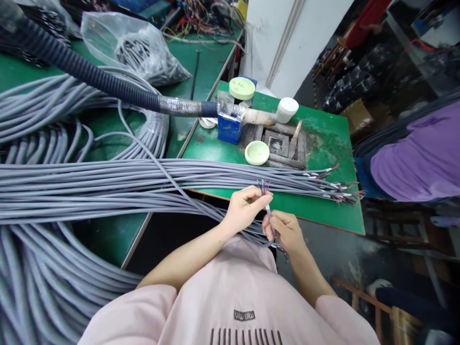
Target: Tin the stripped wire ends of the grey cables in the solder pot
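Note:
Near my body, at the front edge of the green table, my left hand pinches the stripped end of a grey cable, where thin coloured wires fan upward. Just below and to the right, my right hand has its fingers closed round the grey jacket of this cable. Behind my hands a long bundle of grey cables lies across the table, its stripped wire ends at the right. More grey cables hang under my hands, partly hidden by them.
A corrugated hose reaches over a blue box, beside a metal tray with a brush. A pale green lid and a white jar stand nearby. Cable coils fill the left. A person in purple is at right.

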`<act>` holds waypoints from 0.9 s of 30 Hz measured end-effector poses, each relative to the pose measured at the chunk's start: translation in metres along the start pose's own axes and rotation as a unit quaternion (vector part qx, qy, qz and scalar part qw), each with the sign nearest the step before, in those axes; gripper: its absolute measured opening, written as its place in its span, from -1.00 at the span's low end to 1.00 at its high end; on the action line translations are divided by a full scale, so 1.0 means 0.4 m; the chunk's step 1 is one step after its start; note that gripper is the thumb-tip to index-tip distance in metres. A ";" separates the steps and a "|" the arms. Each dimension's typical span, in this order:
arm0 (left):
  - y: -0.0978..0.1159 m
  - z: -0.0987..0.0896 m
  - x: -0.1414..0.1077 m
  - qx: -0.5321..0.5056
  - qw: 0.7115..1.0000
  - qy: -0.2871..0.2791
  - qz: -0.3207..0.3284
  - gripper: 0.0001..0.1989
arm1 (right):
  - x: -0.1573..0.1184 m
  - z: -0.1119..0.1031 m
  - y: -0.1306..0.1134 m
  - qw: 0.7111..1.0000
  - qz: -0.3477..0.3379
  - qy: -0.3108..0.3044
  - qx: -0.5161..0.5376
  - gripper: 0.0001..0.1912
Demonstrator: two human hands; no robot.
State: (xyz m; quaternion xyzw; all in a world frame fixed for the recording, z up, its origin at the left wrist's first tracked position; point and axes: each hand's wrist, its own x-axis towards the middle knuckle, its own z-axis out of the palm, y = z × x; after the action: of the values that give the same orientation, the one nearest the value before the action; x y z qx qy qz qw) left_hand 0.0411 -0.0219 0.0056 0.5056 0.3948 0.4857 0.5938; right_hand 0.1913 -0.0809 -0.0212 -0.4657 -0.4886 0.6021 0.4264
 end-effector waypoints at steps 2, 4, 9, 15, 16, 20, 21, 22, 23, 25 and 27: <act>-0.001 -0.004 0.001 -0.020 1.000 -0.007 -0.003 -0.73 | -0.004 -0.002 0.003 1.000 0.001 -0.003 0.002 -0.68; -0.003 -0.006 0.000 -0.059 0.997 -0.038 -0.035 -0.75 | -0.006 -0.002 0.003 1.000 0.007 -0.020 0.011 -0.68; -0.007 -0.004 -0.006 -0.183 0.960 -0.132 -0.165 -0.71 | 0.008 0.023 -0.013 0.987 0.064 -0.096 0.110 -0.48; -0.007 -0.009 -0.008 -0.217 0.957 -0.110 -0.159 -0.62 | 0.028 0.068 -0.027 0.996 0.015 -0.022 0.089 -0.62; -0.010 -0.012 -0.008 -0.218 0.962 -0.086 -0.137 -0.63 | 0.030 0.073 -0.030 0.998 0.004 0.001 0.061 -0.65; -0.025 -0.027 -0.009 -0.199 0.978 0.030 -0.045 -0.71 | 0.037 0.090 -0.046 0.998 -0.018 0.061 -0.020 -0.69; -0.027 -0.030 -0.009 -0.189 0.980 0.052 -0.030 -0.74 | 0.039 0.093 -0.051 0.997 -0.019 0.069 -0.032 -0.70; -0.027 -0.033 -0.010 -0.179 0.981 0.067 -0.021 -0.76 | 0.041 0.096 -0.055 0.996 -0.020 0.075 -0.041 -0.70; -0.026 -0.034 -0.011 -0.170 0.982 0.076 -0.016 -0.77 | 0.043 0.099 -0.059 0.995 -0.018 0.079 -0.050 -0.70; -0.020 -0.035 -0.012 -0.156 0.984 0.081 -0.012 -0.78 | 0.046 0.102 -0.063 0.994 -0.012 0.083 -0.063 -0.70; -0.013 -0.033 -0.014 -0.150 0.985 0.087 -0.010 -0.78 | 0.048 0.104 -0.064 0.994 -0.008 0.085 -0.069 -0.70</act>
State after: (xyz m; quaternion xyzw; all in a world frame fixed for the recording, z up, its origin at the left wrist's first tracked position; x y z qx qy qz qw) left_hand 0.0280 -0.0244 -0.0020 0.3628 0.3723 0.5754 0.6314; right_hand 0.1484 -0.0662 0.0050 -0.5396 -0.4946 0.5215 0.4383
